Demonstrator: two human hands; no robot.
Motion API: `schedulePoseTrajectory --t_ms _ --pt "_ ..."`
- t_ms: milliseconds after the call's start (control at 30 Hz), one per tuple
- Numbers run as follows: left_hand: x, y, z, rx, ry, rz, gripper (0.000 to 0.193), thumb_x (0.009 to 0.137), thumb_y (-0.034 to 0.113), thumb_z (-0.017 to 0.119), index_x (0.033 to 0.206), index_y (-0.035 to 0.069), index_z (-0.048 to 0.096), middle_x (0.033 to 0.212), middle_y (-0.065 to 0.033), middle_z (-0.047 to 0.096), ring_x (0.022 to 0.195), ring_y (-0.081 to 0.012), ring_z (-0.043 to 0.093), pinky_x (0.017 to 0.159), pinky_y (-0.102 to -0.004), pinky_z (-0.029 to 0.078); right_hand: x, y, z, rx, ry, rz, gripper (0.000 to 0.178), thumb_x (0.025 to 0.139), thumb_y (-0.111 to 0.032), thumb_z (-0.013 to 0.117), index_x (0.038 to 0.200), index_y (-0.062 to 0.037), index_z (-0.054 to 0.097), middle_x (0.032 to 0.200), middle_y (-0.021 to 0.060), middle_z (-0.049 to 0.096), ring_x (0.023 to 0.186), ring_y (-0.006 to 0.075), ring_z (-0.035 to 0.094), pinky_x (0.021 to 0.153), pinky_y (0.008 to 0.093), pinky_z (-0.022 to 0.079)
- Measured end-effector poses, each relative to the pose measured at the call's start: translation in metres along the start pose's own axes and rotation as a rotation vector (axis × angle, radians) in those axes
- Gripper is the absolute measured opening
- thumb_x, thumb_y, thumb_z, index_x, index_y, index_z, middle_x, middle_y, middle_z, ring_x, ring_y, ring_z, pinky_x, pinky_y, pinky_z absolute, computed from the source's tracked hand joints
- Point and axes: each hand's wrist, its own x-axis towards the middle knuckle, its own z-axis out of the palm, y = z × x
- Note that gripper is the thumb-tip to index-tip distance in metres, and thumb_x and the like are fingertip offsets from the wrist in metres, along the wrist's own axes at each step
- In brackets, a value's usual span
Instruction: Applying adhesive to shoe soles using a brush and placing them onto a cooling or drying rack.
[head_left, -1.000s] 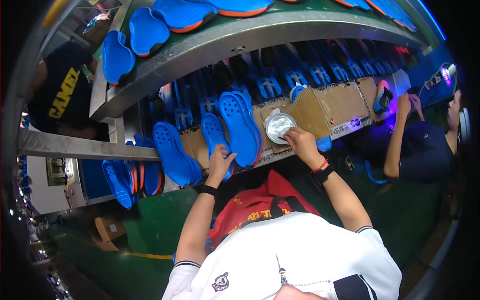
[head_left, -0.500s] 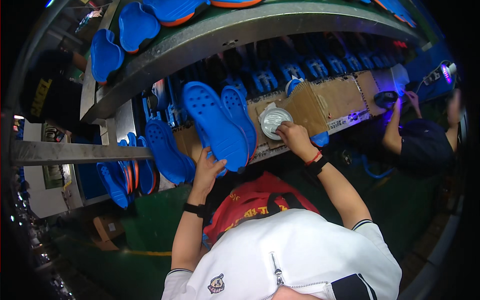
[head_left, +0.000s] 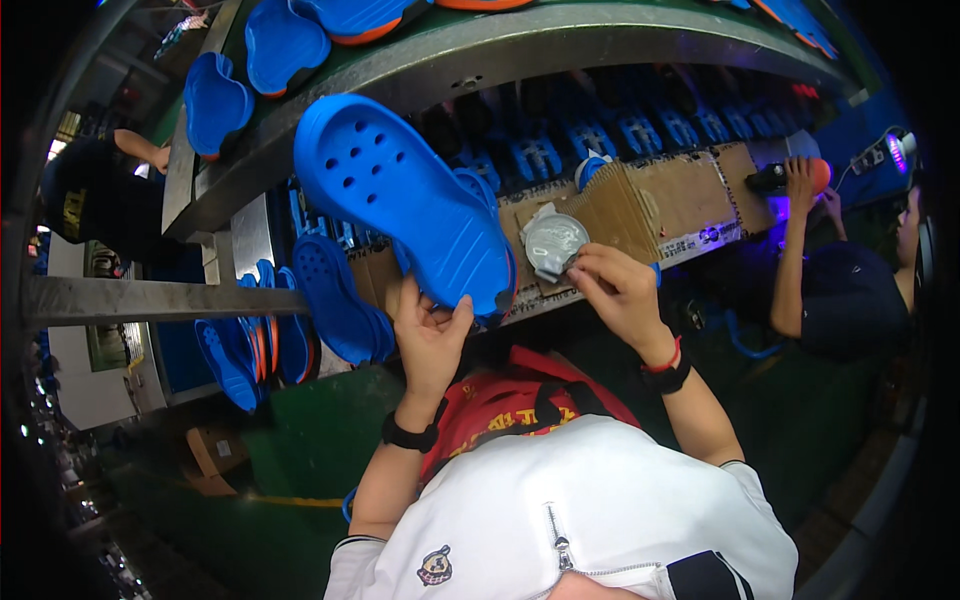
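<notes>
My left hand (head_left: 430,335) grips a blue shoe sole (head_left: 405,200) by its near end, the thumb on its upper face. The sole is tilted up, with round dimples at its far end and fine ridges nearer the hand. Behind it, partly hidden, shows another blue sole (head_left: 478,183). My right hand (head_left: 620,297) has thumb and forefinger pinched together at the near right rim of a shallow round dish (head_left: 556,242) with a shiny greyish-white surface. Whatever sits in that pinch is too small to make out. The dish rests on a cardboard-covered bench.
Blue soles (head_left: 335,300) stand stacked to the left. A metal shelf beam (head_left: 520,65) arches over the bench, with soles above it and rows of blue shoes behind. Corrugated cardboard (head_left: 610,215) lies right of the dish. A co-worker (head_left: 850,290) handles a dark, orange-soled shoe at right.
The held sole has risen toward me and swung left at its far end. My right hand has shifted right and nearer, from over the dish to its rim. The co-worker's shoe has turned.
</notes>
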Motion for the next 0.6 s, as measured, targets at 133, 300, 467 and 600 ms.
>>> schedulePoseTrajectory --t_ms 133,300,467,600 --pt "0.000 0.011 0.008 0.122 -0.006 0.045 0.063 0.082 -0.005 0.062 0.137 -0.004 0.032 0.104 -0.0157 0.064 0.089 -0.0169 0.066 0.077 -0.0275 0.054 0.004 -0.033 0.002 0.048 -0.024 -0.219 0.013 0.075 -0.003 0.072 0.086 -0.0005 0.066 0.092 0.0121 0.067 0.065 0.0228 0.065 0.056 0.0279 0.052" --pt "-0.004 0.017 0.015 0.176 -0.003 0.095 0.061 0.082 -0.003 0.063 0.136 -0.004 0.035 0.100 -0.0152 0.066 0.088 -0.0168 0.066 0.076 -0.0276 0.055 0.004 -0.042 0.006 -0.108 -0.067 -0.310 0.014 0.074 -0.004 0.073 0.086 -0.0014 0.066 0.092 0.0119 0.066 0.066 0.0250 0.065 0.056 0.0295 0.053" --pt "-0.006 0.016 0.014 0.203 0.022 0.144 0.060 0.081 -0.004 0.063 0.135 -0.005 0.037 0.097 -0.0162 0.067 0.086 -0.0176 0.067 0.075 -0.0283 0.055 0.004 -0.042 0.010 0.007 -0.070 -0.327 0.014 0.074 -0.004 0.072 0.086 -0.0010 0.066 0.091 0.0113 0.066 0.066 0.0247 0.066 0.056 0.0298 0.053" --pt "-0.008 0.017 0.013 0.210 0.023 0.157 0.061 0.080 -0.004 0.063 0.135 -0.006 0.036 0.097 -0.0169 0.067 0.085 -0.0184 0.067 0.075 -0.0293 0.055 0.003 -0.043 0.010 0.023 -0.084 -0.301 0.013 0.075 -0.004 0.072 0.086 -0.0006 0.066 0.091 0.0109 0.066 0.065 0.0246 0.066 0.056 0.0300 0.053"
